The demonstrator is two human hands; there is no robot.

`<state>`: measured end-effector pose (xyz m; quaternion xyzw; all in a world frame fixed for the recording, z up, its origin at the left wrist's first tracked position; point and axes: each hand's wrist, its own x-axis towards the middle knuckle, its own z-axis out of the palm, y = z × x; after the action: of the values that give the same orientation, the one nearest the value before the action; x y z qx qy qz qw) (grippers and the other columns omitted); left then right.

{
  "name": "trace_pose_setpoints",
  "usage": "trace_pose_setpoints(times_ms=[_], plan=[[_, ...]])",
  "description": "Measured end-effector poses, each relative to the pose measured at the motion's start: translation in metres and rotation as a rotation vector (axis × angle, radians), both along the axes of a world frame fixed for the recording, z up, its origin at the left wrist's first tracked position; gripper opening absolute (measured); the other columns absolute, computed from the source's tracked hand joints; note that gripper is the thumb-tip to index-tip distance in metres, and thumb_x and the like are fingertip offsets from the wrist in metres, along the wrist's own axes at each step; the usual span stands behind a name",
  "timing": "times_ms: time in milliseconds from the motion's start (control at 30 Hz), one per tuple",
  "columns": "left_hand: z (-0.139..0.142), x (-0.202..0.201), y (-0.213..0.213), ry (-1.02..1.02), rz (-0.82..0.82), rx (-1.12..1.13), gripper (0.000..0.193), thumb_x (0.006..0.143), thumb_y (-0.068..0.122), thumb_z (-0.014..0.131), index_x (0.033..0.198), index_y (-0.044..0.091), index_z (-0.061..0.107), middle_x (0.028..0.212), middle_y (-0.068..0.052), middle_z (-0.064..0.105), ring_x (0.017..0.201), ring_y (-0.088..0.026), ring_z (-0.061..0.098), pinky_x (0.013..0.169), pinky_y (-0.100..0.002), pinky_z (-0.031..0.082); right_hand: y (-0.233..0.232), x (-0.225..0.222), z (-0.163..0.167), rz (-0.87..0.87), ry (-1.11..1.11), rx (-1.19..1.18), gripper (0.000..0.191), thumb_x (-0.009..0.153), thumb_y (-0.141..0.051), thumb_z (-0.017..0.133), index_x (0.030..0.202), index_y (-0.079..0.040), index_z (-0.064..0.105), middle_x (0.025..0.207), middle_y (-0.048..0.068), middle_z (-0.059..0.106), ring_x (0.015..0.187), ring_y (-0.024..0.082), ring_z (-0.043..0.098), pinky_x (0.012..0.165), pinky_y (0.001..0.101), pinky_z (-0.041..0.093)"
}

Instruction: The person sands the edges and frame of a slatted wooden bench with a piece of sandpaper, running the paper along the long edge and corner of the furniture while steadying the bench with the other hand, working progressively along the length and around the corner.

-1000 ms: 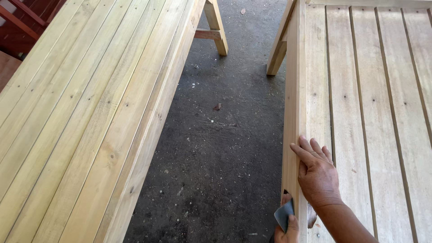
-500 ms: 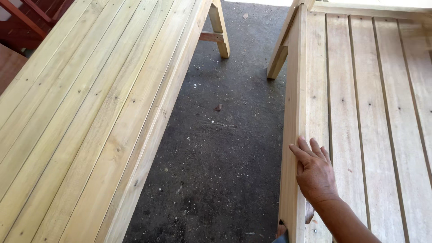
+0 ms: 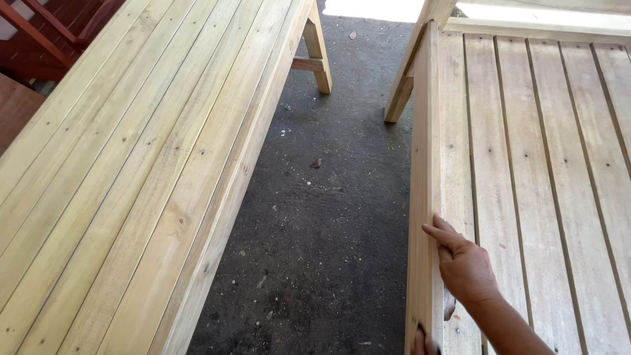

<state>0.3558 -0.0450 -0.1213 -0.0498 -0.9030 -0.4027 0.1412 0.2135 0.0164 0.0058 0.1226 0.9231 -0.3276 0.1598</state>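
The right hand (image 3: pixel 464 266) lies flat and open-fingered on the slatted wooden bench (image 3: pixel 526 164), bracing at its upright side rail (image 3: pixel 424 197), while the left hand (image 3: pixel 422 342), low against that rail's outer face, is cut off, its grip impossible to judge.

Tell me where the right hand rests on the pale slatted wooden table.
In the head view, the right hand lies flat at lower right on the pale slatted wooden table, fingers reaching its raised left edge board beside the dark concrete floor.
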Motion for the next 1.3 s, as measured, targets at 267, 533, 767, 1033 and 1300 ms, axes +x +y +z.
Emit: trace_pose_setpoints(times_ms=[267, 533, 767, 1033, 1300], plan=[[0.030, -0.043, 0.002, -0.248, -0.186, -0.164, 0.066, 0.092, 0.021, 0.056, 0.151, -0.006, 0.045, 0.162, -0.024, 0.033, 0.153, -0.042, 0.024, 0.120, -0.051, 0.021, 0.023, 0.019, 0.034, -0.296, 0.199, -0.108, 0.040, 0.101, -0.029, 0.057, 0.140, -0.027, 0.066, 0.133, 0.014, 0.071, 0.129, 0.028, 0.063, 0.108, 0.0417, 0.048], [-0.009, 0.015, 0.007, 0.385, -0.032, -0.625, 0.070, 0.088, 0.016, 0.058, 0.151, -0.008, 0.043, 0.164, -0.026, 0.025, 0.154, -0.048, 0.017, 0.119, -0.058, 0.019, 0.043, 0.030, 0.038, -0.272, 0.162, 0.053, 0.040, 0.100, -0.036, 0.055, 0.138, -0.031, 0.068, 0.131, 0.012, 0.072, 0.119, 0.035, 0.068, 0.104, 0.0447, 0.052], [0.042, -0.024, 0.000, -0.163, -0.238, -0.262, 0.074, 0.083, 0.012, 0.057, 0.152, -0.010, 0.041, 0.166, -0.026, 0.018, 0.156, -0.052, 0.011, 0.119, -0.064, 0.016, 0.058, 0.060, 0.022, -0.304, -0.056, 0.089, 0.040, 0.102, -0.040, 0.055, 0.139, -0.032, 0.069, 0.119, 0.017, 0.078, 0.115, 0.033, 0.073, 0.103, 0.0445, 0.055], [-0.010, 0.067, 0.013, 0.334, -0.154, -0.776, 0.035, 0.115, 0.030, 0.055, 0.144, 0.011, 0.055, 0.154, -0.009, 0.055, 0.139, -0.042, 0.051, 0.096, -0.060, 0.046, 0.057, 0.080, 0.052, -0.339, -0.220, 0.006, 0.039, 0.106, -0.038, 0.052, 0.141, -0.028, 0.067, 0.116, 0.018, 0.079, 0.109, 0.040, 0.072, 0.100, 0.0440, 0.057], [0.057, 0.041, 0.004, -0.206, -0.257, -0.337, 0.066, 0.092, 0.015, 0.063, 0.153, -0.005, 0.045, 0.168, -0.020, 0.022, 0.153, -0.049, 0.013, 0.115, -0.065, 0.021, 0.062, 0.128, 0.043, -0.257, -0.070, 0.038, 0.039, 0.101, -0.039, 0.055, 0.135, -0.031, 0.072, 0.123, 0.012, 0.078, 0.117, 0.029, 0.074, 0.106, 0.0425, 0.055]])
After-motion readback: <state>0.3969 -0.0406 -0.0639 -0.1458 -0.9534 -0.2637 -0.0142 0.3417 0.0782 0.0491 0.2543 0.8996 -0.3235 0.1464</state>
